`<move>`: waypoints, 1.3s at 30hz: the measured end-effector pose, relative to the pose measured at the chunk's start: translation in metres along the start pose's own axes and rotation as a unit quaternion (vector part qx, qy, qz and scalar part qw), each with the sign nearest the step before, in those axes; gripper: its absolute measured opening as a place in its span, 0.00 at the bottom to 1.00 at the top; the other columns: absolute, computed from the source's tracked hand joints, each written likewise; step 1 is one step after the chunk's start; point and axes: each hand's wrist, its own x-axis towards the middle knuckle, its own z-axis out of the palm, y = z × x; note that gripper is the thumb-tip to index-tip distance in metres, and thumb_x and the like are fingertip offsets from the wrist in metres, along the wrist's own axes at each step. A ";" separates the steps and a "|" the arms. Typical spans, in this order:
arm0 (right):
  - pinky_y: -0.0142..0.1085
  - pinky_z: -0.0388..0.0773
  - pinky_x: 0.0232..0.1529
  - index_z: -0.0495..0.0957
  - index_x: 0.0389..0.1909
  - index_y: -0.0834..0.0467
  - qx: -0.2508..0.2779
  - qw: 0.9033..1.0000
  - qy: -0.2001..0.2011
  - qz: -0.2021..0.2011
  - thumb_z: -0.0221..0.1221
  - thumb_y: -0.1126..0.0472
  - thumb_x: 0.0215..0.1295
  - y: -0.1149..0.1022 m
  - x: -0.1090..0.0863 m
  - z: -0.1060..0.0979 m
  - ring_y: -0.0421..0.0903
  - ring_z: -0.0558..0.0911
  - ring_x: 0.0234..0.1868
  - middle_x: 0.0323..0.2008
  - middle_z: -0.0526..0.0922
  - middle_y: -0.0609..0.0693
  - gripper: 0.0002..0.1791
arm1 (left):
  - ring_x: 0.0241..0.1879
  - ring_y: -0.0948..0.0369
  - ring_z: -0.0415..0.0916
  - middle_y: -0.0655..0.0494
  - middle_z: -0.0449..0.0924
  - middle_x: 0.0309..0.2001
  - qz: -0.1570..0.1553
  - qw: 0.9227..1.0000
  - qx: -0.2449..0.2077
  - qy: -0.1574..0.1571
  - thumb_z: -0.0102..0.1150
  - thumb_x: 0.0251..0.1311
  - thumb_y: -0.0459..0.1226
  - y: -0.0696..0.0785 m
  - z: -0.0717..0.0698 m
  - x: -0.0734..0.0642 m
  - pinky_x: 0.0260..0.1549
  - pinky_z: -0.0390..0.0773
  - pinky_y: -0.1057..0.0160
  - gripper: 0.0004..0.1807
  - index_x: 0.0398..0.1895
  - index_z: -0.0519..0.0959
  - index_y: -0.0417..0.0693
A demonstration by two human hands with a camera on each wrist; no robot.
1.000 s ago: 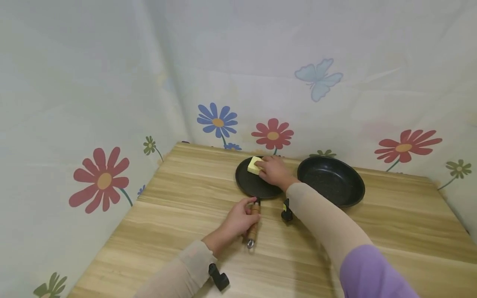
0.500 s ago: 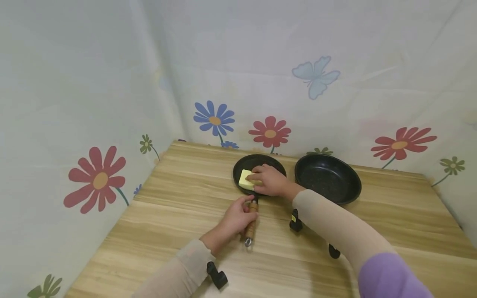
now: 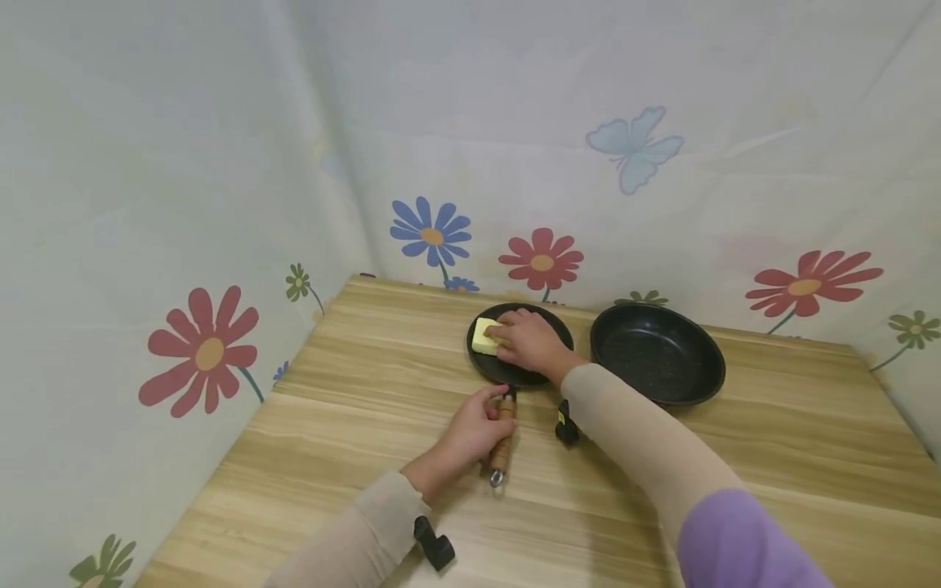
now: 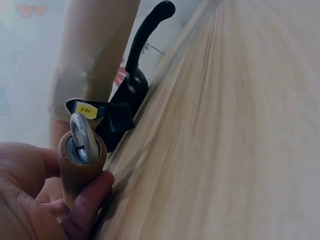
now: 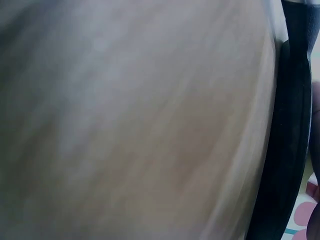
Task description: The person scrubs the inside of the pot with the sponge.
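My left hand point(image 3: 466, 429) holds the wooden handle point(image 3: 502, 457) of a small black frying pan point(image 3: 481, 371). In the left wrist view, thumb and fingers close round that handle point(image 4: 75, 175), whose metal hanging ring point(image 4: 82, 135) points at the camera. Inside the small pan, my right hand point(image 3: 535, 343) grips a pale yellow sponge point(image 3: 483, 336) against the left part of the cooking surface. Part of the sponge is hidden under the fingers. The right wrist view is blurred, with a dark curved pan wall point(image 5: 285, 140) along its right side.
A larger, deeper black pan point(image 3: 654, 351) stands to the right, beside my right forearm. Its black handle point(image 4: 147, 35) rises in the left wrist view. Both pans are near the back edge of the wood-grain table point(image 3: 331, 408), against a flower-printed cloth wall point(image 3: 470, 147).
The right hand has swept the sponge from the far part of the small pan to its near side, then back up along the left. The left hand keeps its grip on the handle.
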 end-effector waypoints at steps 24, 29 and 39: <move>0.50 0.77 0.53 0.81 0.62 0.49 0.009 0.995 -0.015 0.095 0.59 0.49 0.67 -0.008 0.007 -0.003 0.56 0.75 0.51 0.52 0.80 0.57 0.23 | 0.23 0.61 0.71 0.53 0.70 0.28 0.004 0.999 -0.037 -0.004 0.66 0.56 0.29 0.002 0.001 0.002 0.10 0.71 0.70 0.33 0.68 0.72 0.41; 0.48 0.77 0.54 0.83 0.60 0.49 0.019 1.000 -0.010 -0.011 0.61 0.51 0.65 -0.007 -0.005 -0.011 0.55 0.77 0.50 0.53 0.80 0.57 0.22 | 0.22 0.62 0.69 0.54 0.68 0.27 0.005 0.999 -0.039 0.001 0.66 0.56 0.29 0.000 0.001 0.002 0.10 0.70 0.70 0.33 0.68 0.72 0.40; 0.53 0.74 0.59 0.83 0.59 0.49 0.053 0.990 -0.030 -0.128 0.60 0.55 0.67 0.010 -0.029 -0.019 0.56 0.76 0.57 0.60 0.78 0.57 0.20 | 0.22 0.61 0.70 0.53 0.68 0.29 -0.011 0.999 -0.040 -0.002 0.67 0.57 0.30 -0.004 0.001 0.004 0.08 0.70 0.69 0.33 0.69 0.72 0.43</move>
